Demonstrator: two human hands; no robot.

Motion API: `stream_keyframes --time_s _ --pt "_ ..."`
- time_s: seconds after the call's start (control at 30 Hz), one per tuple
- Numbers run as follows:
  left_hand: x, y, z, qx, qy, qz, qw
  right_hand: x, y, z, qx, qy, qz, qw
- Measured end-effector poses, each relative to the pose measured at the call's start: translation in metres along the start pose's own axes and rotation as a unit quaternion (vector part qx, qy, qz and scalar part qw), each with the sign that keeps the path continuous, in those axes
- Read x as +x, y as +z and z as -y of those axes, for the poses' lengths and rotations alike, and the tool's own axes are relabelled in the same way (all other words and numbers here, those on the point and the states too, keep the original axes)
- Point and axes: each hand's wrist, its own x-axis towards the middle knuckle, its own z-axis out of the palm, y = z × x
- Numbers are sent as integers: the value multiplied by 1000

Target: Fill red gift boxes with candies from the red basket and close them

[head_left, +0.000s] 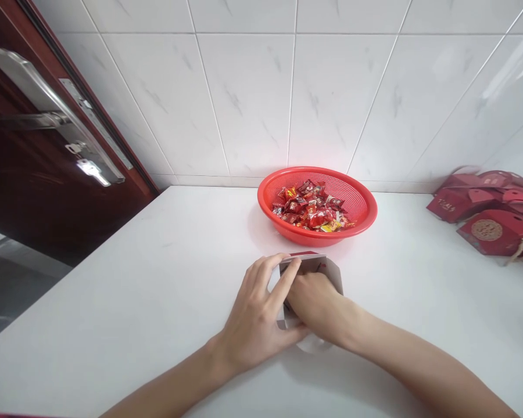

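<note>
An opened cardboard gift box (pixel 333 275), grey-white inside with a strip of red at its far edge, stands on the white table in front of me. My left hand (pixel 259 310) grips it from the left, fingers along the rim and thumb at the near side. Down inside the box reaches my right hand (pixel 316 302); its fingers are hidden, so whether they hold anything does not show. Just beyond the box, a red plastic basket (pixel 303 235) holds many wrapped candies (pixel 310 210), mostly red with a few yellow.
Several dark red folded gift boxes (pixel 477 227), one with a gold round emblem and a twine handle, lie at the right edge of the table (pixel 157 290). A tiled wall (pixel 248 104) rises behind. To the left is a brown door (pixel 21 168) with keys in its lock.
</note>
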Motion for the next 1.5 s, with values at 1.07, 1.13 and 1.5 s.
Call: stream_keyframes --time_s 1.07,1.13,1.5 --pt "2 -14 39 -128 -81 -21 988 -39 -30 -77 253 -132 -315 905" --pt "3 -15 43 -160 -106 -32 981 -33 -29 -106 294 -30 -372 880" --pt "3 -8 60 -279 -149 -50 947 30 2 -166 253 235 -205 916"
